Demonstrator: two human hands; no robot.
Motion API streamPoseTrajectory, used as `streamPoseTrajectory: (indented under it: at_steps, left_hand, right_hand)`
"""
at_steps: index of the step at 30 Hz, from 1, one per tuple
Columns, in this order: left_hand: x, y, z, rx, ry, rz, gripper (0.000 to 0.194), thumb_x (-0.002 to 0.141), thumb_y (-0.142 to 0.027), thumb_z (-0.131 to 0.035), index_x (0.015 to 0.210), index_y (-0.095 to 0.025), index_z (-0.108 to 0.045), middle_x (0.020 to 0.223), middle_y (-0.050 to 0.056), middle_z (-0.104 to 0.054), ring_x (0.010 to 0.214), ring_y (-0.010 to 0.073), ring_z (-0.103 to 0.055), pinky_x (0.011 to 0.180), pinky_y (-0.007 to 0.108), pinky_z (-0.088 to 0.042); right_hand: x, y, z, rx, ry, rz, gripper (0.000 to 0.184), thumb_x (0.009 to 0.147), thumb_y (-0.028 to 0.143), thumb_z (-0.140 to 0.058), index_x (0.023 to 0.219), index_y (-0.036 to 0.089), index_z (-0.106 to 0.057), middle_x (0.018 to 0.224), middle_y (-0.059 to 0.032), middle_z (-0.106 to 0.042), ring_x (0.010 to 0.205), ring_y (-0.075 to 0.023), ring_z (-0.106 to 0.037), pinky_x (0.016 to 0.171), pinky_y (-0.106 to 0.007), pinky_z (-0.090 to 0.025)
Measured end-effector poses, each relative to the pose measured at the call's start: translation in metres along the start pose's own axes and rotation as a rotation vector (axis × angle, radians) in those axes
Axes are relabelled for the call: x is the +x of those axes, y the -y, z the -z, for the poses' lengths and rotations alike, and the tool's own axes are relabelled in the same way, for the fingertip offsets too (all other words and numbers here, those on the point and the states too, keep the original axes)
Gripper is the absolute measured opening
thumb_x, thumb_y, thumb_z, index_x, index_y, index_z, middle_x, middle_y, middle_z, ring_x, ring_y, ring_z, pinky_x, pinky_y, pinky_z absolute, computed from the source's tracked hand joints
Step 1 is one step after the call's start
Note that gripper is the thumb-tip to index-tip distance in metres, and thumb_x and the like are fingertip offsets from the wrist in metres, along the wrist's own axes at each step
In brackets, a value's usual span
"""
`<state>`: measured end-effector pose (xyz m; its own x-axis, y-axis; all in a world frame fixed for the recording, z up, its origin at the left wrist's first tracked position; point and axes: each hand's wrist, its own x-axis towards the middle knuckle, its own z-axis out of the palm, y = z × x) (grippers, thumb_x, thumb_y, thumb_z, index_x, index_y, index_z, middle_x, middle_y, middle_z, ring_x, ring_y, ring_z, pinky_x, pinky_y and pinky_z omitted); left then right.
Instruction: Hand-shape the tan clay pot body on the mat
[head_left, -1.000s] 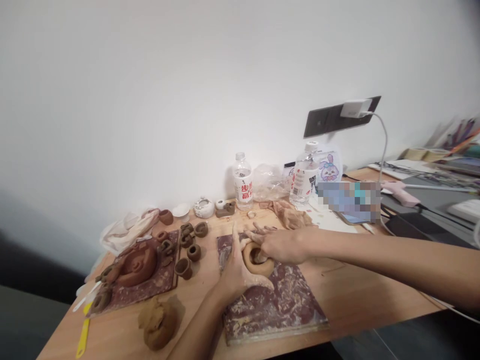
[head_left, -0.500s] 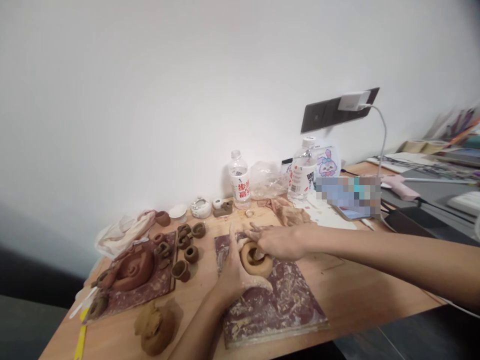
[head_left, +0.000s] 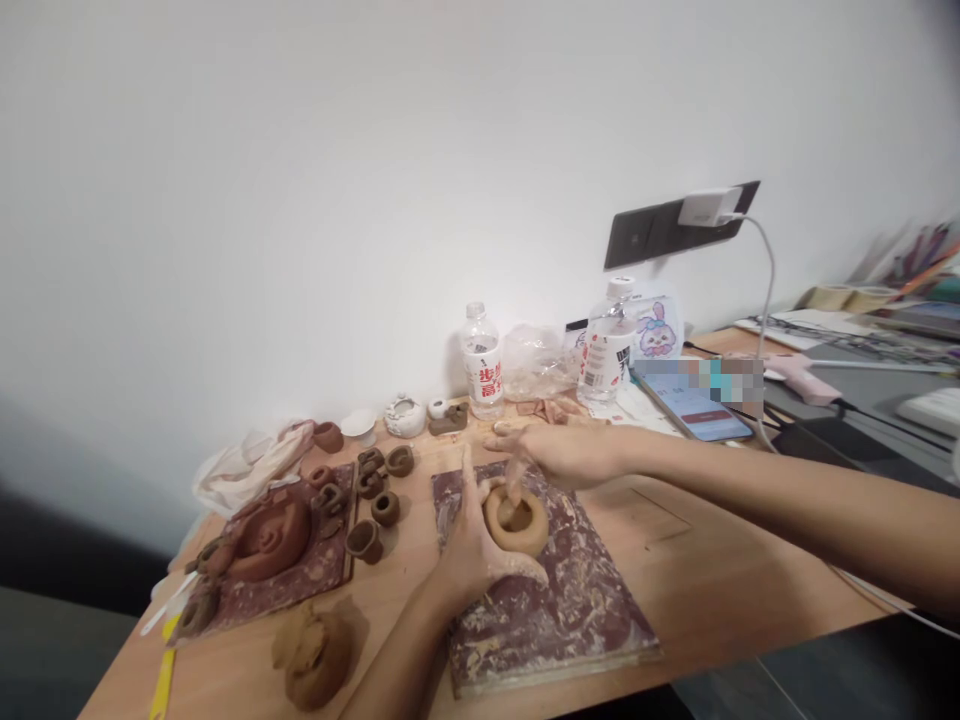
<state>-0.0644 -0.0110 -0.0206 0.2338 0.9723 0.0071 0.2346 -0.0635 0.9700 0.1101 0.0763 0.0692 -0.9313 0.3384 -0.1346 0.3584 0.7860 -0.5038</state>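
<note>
A round, thick-walled clay bowl with a hollow in its middle sits on a clay-smeared dark red board. My left hand cups its left side, with the thumb stretched along the near side and a finger pointing away at the back. Over the bowl is my right hand, one digit reaching down into the hollow and other fingers stretched to the left, apart from each other. A larger lump of brown clay lies on the table to the left of my left forearm.
On the left, a second board carries a reddish clay piece. Several small clay pots stand between the boards. Behind are two plastic bottles and a crumpled plastic bag. A phone lies on the right.
My right hand has lifted slightly and shifted back, so more of the bowl's hollow shows. My left hand keeps its place around the bowl. The view has shifted a little.
</note>
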Motion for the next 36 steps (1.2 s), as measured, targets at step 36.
streamPoseTrajectory:
  at_steps: [36]
  left_hand:
    - [0.005, -0.004, 0.0, -0.118, 0.052, -0.087, 0.107, 0.041, -0.024, -0.093, 0.13, -0.02, -0.034, 0.129, 0.011, -0.057, 0.126, 0.0324, -0.051, 0.108, 0.047, -0.04]
  right_hand:
    - [0.008, -0.017, -0.035, -0.669, -0.115, 0.333, 0.015, 0.082, 0.009, -0.06, 0.084, 0.008, -0.075, 0.151, -0.0163, -0.035, 0.143, -0.0334, -0.021, 0.118, -0.046, -0.017]
